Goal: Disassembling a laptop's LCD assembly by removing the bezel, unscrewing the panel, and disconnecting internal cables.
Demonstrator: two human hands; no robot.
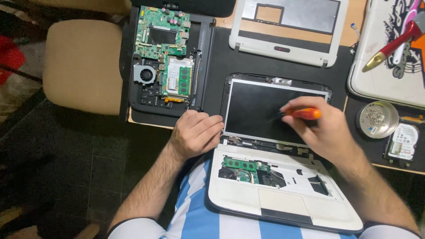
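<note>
My left hand [195, 132] presses curled against the open white laptop's [283, 194] screen frame to steady it, while my right grip [321, 128] pinches the orange-handled screwdriver [301, 113] across the dark panel [274, 113].

screwdriver [305, 113]: orange handle | laptop base [283, 194]: white | circuit board [164, 33]: green | shirt [199, 217]: blue-white stripes

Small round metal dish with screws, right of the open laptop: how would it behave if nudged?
The metal dish looks shallow and smooth, so it would probably slide on the black mat rather than tip. Its loose screws would likely rattle or spill. It probably feels light.
</note>
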